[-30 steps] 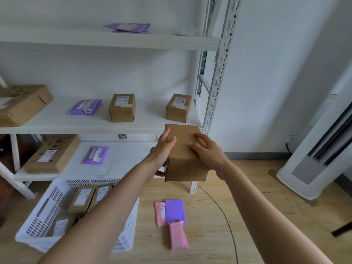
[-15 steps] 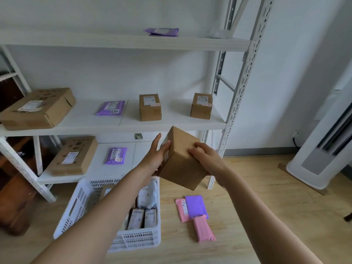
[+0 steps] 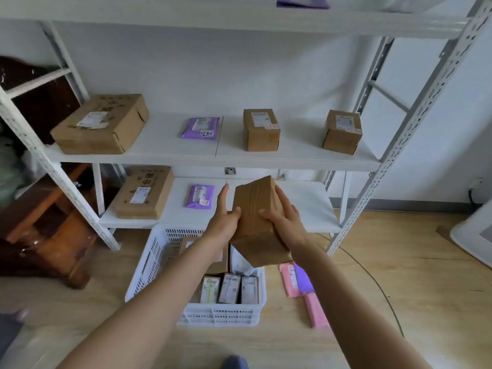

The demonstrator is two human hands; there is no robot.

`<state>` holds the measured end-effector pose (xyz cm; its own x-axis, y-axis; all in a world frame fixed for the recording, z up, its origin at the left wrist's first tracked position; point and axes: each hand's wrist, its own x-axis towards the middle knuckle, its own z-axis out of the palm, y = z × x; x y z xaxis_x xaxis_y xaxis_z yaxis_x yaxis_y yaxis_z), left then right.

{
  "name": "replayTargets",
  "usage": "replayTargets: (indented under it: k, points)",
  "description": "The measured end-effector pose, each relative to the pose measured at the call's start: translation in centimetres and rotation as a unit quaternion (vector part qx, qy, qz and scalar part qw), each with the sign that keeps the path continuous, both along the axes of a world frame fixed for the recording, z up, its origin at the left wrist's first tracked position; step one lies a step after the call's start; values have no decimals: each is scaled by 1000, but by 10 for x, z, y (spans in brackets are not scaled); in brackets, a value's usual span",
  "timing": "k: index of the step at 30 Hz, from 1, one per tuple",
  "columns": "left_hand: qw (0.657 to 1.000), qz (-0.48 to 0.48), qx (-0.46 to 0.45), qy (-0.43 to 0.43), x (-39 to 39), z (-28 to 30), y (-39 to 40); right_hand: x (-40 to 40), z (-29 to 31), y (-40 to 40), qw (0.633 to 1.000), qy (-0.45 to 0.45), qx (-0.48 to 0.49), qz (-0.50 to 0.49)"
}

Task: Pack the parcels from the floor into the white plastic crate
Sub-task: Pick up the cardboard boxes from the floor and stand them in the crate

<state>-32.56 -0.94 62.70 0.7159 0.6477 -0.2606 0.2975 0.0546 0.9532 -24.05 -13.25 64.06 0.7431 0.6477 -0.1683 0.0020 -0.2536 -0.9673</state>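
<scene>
- Shelving [image 3: 213, 158] in white metal fills the background, its boards carrying cardboard boxes and purple mailers; none of these are on the floor.
- Floor [image 3: 399, 275] of pale wood planks runs beneath, with a thin dark cable [image 3: 372, 280] curving across it on the right.
- White plastic crate [image 3: 149, 265] with slotted walls sits on the floor in front of the shelving, already partly filled: three small labelled packets stand upright along its near wall, with a box and a pale bag behind them.
- Cardboard box [image 3: 255, 222], tilted with one corner down, is held in the air above the crate's right rear part.
- Left hand [image 3: 223, 222] presses the box's left face, thumb on the front; right hand [image 3: 285, 222] clasps the right face (both grips are closed on the box, one either side).
- Pink and purple mailers [image 3: 300, 280] lie on the floor just beside the crate's right wall, not yet packed.
- Risk, as a judgement: the tilted box is held only by side pressure, so it could slip. Free space looks tight, so it may land on the pale bag or catch the rim and tip out.
</scene>
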Motion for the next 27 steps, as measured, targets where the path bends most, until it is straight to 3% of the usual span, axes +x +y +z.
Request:
replayTargets:
  k: [4, 7, 9, 13, 18, 22, 27]
  points:
    - [992, 38, -118, -33, 3, -11, 55, 21, -11, 47, 993, 83, 52, 66]
    - [966, 9, -257, -39, 5, -16, 88, 33, -12, 78, 987, 120, 53, 98]
    - [958, -29, -284, -20, 8, -21, 106, 37, -15, 97, 985, 130, 50, 104]
    - [970, 19, -241, 13, 20, -33, 137, 44, -21, 136, 987, 135, 19, 90]
    - [995, 49, -49, 72, 7, -63, 184, 40, -49, 184, 993, 103, -34, 36]
    - [995, 33, -91, 18, -7, -86, 227, 20, -73, 235, 989, 128, -65, 45]
    - [994, -20, -82, 72, -25, -124, 298, -9, -116, 297, 976, 170, -98, 91]
